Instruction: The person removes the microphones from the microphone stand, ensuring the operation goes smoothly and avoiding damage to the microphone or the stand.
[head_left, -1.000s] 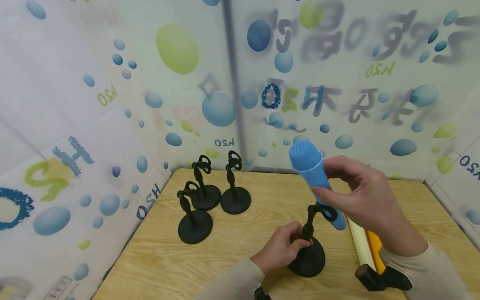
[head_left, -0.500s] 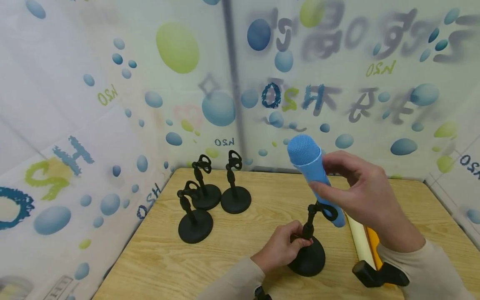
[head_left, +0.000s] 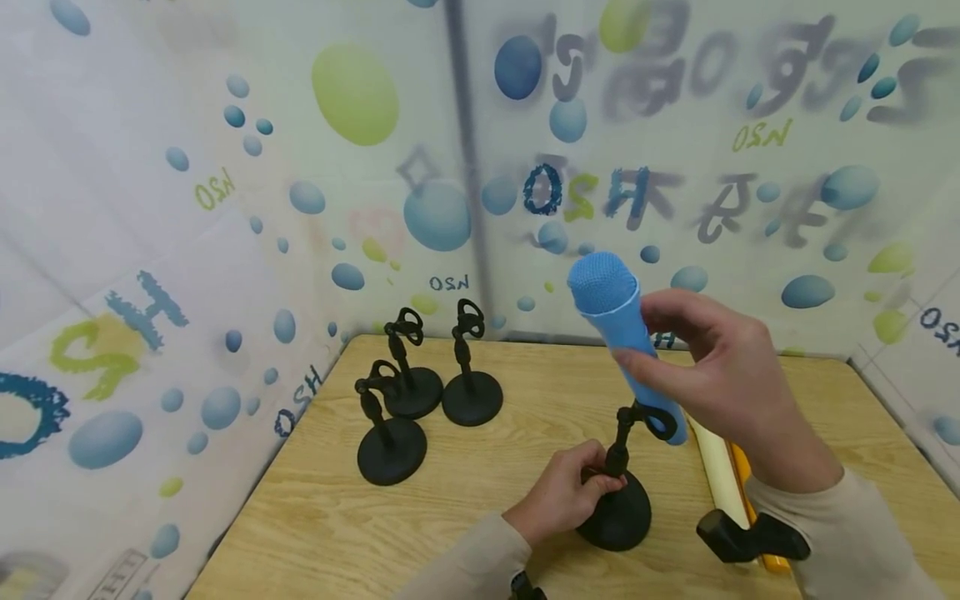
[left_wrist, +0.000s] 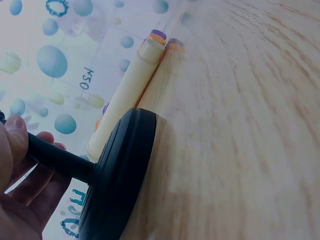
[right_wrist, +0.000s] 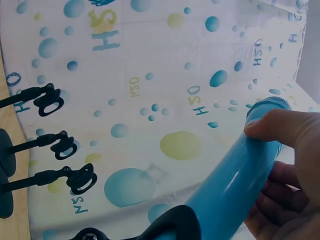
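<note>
A light-blue microphone (head_left: 628, 329) tilts up to the left, its lower end passing through the ring clip of a black microphone stand (head_left: 628, 512). My right hand (head_left: 712, 367) grips the microphone's body just below its mesh head, thumb on the near side. In the right wrist view the blue microphone (right_wrist: 235, 175) rises from the black clip (right_wrist: 175, 222) at the bottom. My left hand (head_left: 562, 492) pinches the stand's stem just above its round base. The left wrist view shows that base (left_wrist: 120, 175) standing on the table, with my fingers (left_wrist: 37, 185) around the stem.
Three more black microphone stands (head_left: 392, 452) stand at the table's left rear. A cream microphone (head_left: 722, 479) and an orange one (head_left: 776, 562) lie right of the held stand, partly behind my right arm. Printed curtains surround the wooden table (head_left: 315, 533).
My right hand has drawn the microphone upward and slightly left, so less of its lower end sticks out below the ring clip. My left hand and the stand have stayed in place.
</note>
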